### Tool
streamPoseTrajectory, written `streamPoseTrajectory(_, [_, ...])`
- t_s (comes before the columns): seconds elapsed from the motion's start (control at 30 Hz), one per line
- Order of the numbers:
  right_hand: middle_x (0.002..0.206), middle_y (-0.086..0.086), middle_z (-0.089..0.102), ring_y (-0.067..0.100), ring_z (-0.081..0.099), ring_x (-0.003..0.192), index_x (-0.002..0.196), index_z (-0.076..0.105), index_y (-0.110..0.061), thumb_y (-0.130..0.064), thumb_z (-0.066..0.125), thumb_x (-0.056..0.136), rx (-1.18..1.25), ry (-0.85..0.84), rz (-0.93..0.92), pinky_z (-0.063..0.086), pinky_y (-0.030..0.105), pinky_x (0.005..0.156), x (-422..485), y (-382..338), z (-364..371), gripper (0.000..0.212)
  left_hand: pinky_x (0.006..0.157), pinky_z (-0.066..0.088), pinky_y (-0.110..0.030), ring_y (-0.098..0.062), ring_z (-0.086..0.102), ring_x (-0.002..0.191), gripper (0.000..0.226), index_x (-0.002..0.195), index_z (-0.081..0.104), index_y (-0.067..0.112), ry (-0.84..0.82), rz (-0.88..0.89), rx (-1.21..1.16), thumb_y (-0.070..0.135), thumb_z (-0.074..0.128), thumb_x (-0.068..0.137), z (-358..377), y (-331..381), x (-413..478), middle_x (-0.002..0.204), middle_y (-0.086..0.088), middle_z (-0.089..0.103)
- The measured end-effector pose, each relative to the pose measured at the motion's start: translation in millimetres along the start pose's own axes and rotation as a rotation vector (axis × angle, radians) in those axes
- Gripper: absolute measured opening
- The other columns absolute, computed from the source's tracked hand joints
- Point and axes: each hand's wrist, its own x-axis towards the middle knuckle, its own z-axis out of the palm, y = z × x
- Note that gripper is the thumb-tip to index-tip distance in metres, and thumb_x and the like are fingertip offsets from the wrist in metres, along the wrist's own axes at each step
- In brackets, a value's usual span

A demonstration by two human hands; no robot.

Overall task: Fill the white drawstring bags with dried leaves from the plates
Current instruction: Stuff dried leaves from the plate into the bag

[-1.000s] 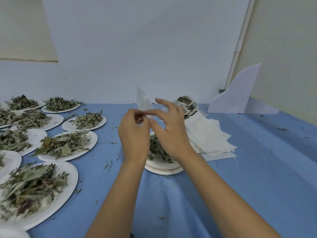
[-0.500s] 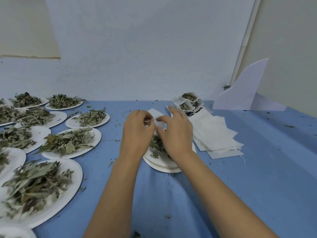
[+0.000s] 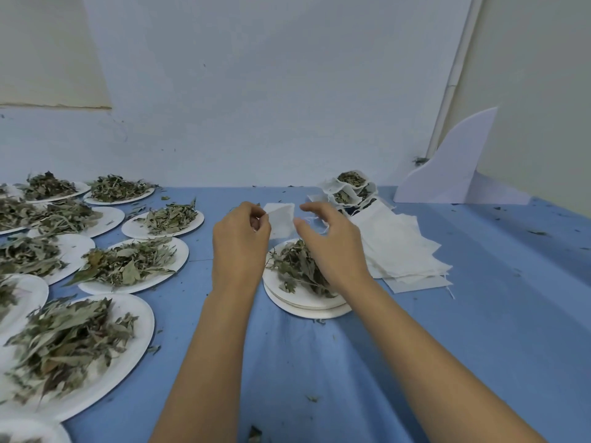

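Head view: both hands meet just above the middle of the frame, over a stack of plates (image 3: 319, 311).
Left hand (image 3: 241, 241): pinches one edge of an empty white drawstring bag (image 3: 281, 219), held up just behind the dried leaves (image 3: 294, 263).
Right hand (image 3: 332, 241): fingers spread and loose beside the bag's other edge, gripping nothing I can make out.
Step in hand: opening the bag's mouth, by my reading.
Doing it well: catch the free lip with the right thumb and forefinger, part the two layers, and keep the mouth over the plate so that spills land back on it.
Stock: flat empty bags (image 3: 403, 251) right of centre; filled bags (image 3: 351, 187) behind them.
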Motion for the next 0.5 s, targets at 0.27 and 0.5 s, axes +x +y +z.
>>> streamPoseTrajectory(0.27, [0.158,-0.001,0.017,0.020,0.018,0.145,0.140,0.039,-0.043,-0.065,0.057,0.080,-0.552,-0.291,-0.071,0.024,0.033,0.111,-23.7,17.6,2.4,0.066,0.062,0.035,-0.013,-0.010,0.053,0.072,0.007,0.087,0.064,0.013,0.049,-0.058,-0.062,0.014,0.058,0.091,4.7,3.1,-3.5,0.071,0.013,0.053])
streamPoseTrajectory(0.5, [0.148,-0.002,0.040,0.014,0.023,0.141,0.109,0.068,-0.027,-0.050,0.070,0.078,-0.357,-0.006,-0.112,0.020,0.030,0.113,-17.2,8.5,8.9,0.039,0.057,0.038,-0.002,0.000,0.056,0.067,0.006,0.083,0.064,0.015,0.044,-0.178,-0.174,0.016,0.062,0.089,9.2,3.6,-5.4,0.071,0.010,0.061])
